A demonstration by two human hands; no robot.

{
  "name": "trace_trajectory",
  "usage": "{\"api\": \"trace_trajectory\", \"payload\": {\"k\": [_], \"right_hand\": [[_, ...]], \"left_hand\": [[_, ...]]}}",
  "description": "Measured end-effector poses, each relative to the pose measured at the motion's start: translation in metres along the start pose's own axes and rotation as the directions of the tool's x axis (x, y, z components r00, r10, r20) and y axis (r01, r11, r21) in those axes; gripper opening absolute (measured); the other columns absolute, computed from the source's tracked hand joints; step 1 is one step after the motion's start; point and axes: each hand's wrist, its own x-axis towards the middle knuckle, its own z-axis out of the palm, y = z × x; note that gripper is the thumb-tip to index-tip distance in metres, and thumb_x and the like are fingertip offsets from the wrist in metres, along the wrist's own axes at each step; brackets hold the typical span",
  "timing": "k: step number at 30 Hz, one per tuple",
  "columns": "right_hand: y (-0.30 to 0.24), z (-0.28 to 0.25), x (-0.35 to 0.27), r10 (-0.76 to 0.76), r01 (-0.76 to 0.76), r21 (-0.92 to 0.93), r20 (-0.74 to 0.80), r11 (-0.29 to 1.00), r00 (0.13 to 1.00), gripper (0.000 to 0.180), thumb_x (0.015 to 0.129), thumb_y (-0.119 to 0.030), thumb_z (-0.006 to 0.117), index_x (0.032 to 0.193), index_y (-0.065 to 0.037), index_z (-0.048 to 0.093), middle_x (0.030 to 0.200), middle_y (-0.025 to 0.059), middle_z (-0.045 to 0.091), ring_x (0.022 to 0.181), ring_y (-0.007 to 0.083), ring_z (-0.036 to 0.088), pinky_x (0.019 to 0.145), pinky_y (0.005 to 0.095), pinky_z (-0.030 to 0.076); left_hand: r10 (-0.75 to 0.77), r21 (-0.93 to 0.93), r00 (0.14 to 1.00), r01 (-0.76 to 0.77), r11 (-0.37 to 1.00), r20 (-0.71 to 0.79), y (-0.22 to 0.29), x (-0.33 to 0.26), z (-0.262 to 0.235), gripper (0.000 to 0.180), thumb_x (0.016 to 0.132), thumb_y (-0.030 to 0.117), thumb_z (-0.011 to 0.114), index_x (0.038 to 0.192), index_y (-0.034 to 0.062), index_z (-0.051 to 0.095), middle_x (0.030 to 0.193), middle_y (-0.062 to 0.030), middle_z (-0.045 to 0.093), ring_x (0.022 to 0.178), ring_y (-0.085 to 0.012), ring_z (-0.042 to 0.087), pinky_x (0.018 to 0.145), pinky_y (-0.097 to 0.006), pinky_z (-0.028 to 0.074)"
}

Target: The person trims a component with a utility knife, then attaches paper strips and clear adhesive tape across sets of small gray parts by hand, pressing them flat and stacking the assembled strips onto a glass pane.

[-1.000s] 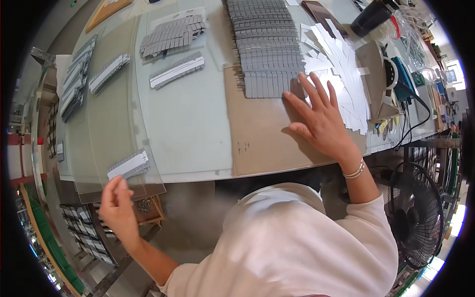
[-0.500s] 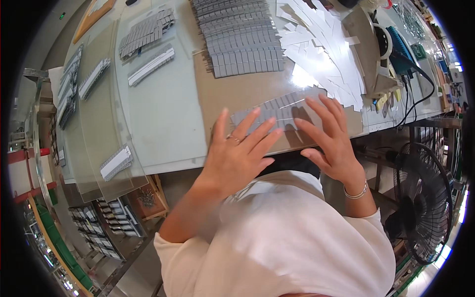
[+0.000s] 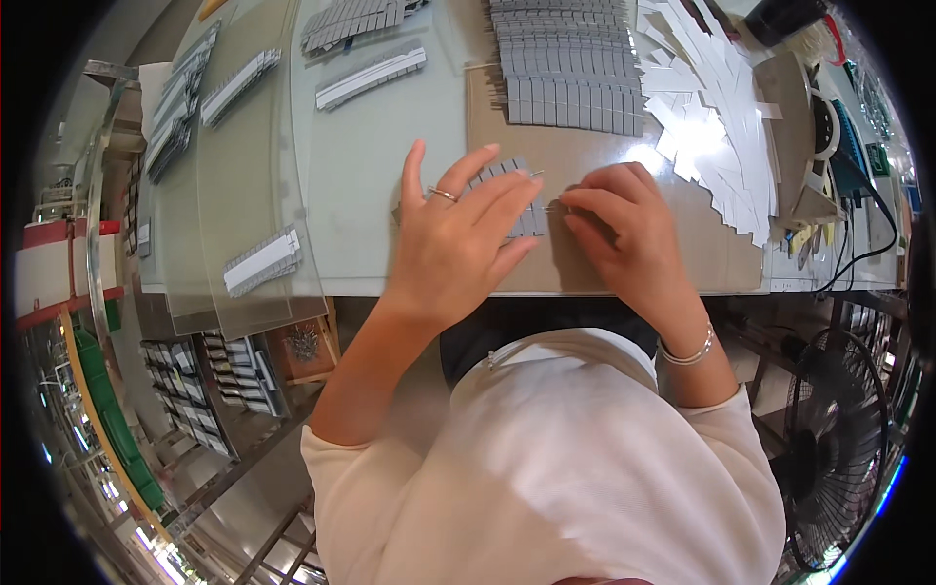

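Note:
My left hand (image 3: 444, 234) lies spread over a row of small grey rectangular pieces (image 3: 526, 216), covering much of it. Thin shiny wires stick out from the row's right end. Just right of it, my right hand (image 3: 629, 219) is closed, thumb and fingers drawn together at a thin metal wire (image 3: 552, 208). The wire is mostly hidden by the fingertips. Both hands are above a brown board (image 3: 702, 234) near the table's front edge. Beyond them, a large array of similar grey pieces (image 3: 575, 102) rests on the same board.
Loose white strips (image 3: 712, 136) are heaped at the right, beside a beige fixture (image 3: 790, 136) and a black cable (image 3: 882, 210). More grey bundles (image 3: 370, 75) lie at the left on glass sheets (image 3: 253, 185). A black fan (image 3: 834, 448) stands below right.
The view has shifted, so the table appears farther right. My right hand has gone from spread fingers to a pinch at the row's right end. My left hand now covers more of the row.

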Motion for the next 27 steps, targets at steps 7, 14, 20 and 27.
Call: {"api": "trace_trajectory", "payload": {"k": [7, 14, 20, 27], "right_hand": [[0.004, 0.01, 0.014, 0.006, -0.005, -0.025, 0.032, 1.0, 0.999, 0.018, 0.071, 0.0, 0.076, 0.086, -0.006, 0.069, 0.092, 0.0076, 0.062, 0.087, 0.03, 0.058, 0.076, 0.0412, 0.048], [-0.007, 0.011, 0.016, -0.007, 0.008, -0.028, 0.032, 1.0, 0.999, 0.017, 0.069, 0.002, 0.075, 0.081, -0.007, 0.066, 0.091, 0.0081, 0.06, 0.086, 0.0302, 0.057, 0.074, 0.04, 0.045], [-0.007, 0.015, 0.01, 0.026, -0.023, -0.058, 0.061, 0.998, 0.998, 0.018, 0.069, 0.003, 0.073, 0.08, -0.007, 0.064, 0.092, 0.007, 0.059, 0.086, 0.028, 0.055, 0.074, 0.0383, 0.043], [-0.008, 0.011, 0.006, -0.026, 0.026, -0.02, -0.001, 0.999, 1.0, 0.022, 0.069, 0.005, 0.073, 0.084, -0.006, 0.063, 0.094, 0.008, 0.058, 0.086, 0.0285, 0.054, 0.074, 0.0379, 0.043]], "left_hand": [[0.059, -0.014, 0.998, -0.059, 0.998, 0.026, -0.013, 0.007, 0.002, 0.048, 0.077, 0.018, 0.08, 0.123, 0.0101, 0.068, 0.11, -0.0005, 0.071, 0.124, -0.0271, 0.06, 0.117, -0.061, 0.014], [0.069, -0.045, 0.998, -0.069, 0.997, -0.003, -0.012, 0.004, -0.002, 0.051, 0.073, 0.014, 0.081, 0.123, 0.0106, 0.068, 0.11, -0.0013, 0.07, 0.121, -0.0256, 0.061, 0.115, -0.065, 0.016], [0.099, -0.041, 0.995, -0.099, 0.994, -0.005, -0.016, -0.002, 0.006, 0.057, 0.076, 0.018, 0.079, 0.13, 0.0127, 0.062, 0.109, 0.0026, 0.065, 0.122, -0.0213, 0.058, 0.112, -0.073, 0.017], [0.057, -0.047, 0.998, -0.057, 0.997, 0.001, -0.009, -0.003, -0.001, 0.053, 0.077, 0.016, 0.079, 0.127, 0.0114, 0.064, 0.117, 0.0008, 0.065, 0.122, -0.0233, 0.058, 0.113, -0.069, 0.019]]}}
